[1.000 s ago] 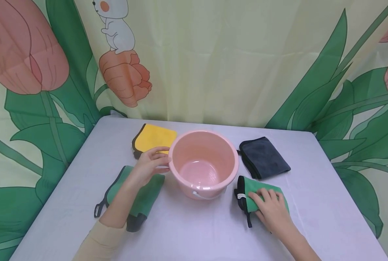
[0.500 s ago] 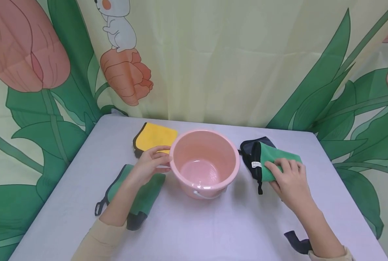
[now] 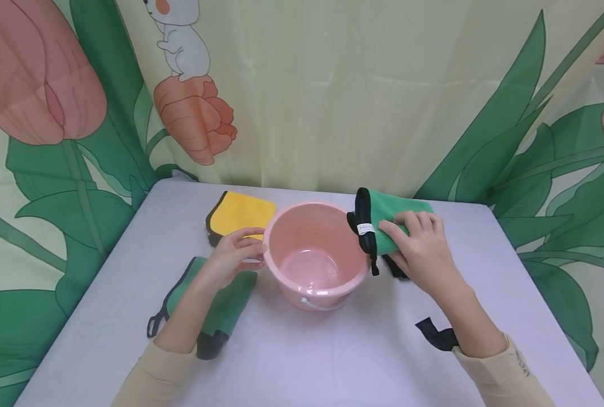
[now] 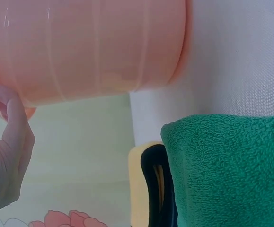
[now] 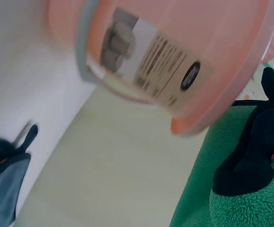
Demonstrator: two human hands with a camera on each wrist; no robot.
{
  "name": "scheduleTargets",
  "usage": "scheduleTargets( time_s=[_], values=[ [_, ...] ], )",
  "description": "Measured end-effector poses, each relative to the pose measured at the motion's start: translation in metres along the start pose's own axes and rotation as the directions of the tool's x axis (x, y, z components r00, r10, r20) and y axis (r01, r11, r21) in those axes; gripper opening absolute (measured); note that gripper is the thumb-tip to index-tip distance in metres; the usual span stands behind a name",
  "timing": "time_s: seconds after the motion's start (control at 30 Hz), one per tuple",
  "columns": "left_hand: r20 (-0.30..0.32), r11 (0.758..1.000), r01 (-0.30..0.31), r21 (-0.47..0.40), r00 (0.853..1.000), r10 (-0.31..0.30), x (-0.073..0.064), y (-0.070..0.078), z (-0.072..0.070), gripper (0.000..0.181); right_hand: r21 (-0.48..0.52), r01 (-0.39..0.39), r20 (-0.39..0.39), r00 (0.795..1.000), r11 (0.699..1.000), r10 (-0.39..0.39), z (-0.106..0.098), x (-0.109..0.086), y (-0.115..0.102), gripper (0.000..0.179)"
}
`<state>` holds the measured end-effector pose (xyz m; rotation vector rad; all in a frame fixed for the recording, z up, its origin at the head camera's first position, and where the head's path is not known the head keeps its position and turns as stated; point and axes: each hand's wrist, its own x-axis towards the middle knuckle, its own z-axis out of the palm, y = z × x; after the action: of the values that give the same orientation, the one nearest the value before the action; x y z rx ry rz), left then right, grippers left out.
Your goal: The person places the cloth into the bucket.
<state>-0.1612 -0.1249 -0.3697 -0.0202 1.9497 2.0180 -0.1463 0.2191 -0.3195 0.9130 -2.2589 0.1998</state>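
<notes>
Folded green terry cloth with black trim, pinched in right hand, is up at right rim of pink plastic bucket, not in yet, left hand spread at left rim, 3 seemingly pending on white table: yellow cloth, darker green cloth, dark grey cloth.

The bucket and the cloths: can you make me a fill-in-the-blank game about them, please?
A green cloth is in the person's ____ hand.
The left hand touches the bucket, whose color is ____.
The cloth just beyond the left hand is mostly ____.
Missing words: right; pink; yellow.
</notes>
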Motion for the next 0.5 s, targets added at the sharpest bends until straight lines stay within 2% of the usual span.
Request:
scheduleTargets(
  time_s=[0.17, 0.5],
  values=[
    [0.003, 1.0, -0.004, -0.002, 1.0, 0.004, 0.0, 0.0, 0.0, 0.049, 0.022, 0.06, -0.025, 0.998, 0.998, -0.06, 0.013, 0.017, -0.01, 0.037],
    [0.002, 1.0, -0.008, 0.011, 1.0, 0.008, 0.001, -0.002, 0.0, 0.05, 0.031, 0.158, -0.013, 0.987, 0.987, -0.158, 0.037, 0.042, -0.028, 0.041]
  ],
)
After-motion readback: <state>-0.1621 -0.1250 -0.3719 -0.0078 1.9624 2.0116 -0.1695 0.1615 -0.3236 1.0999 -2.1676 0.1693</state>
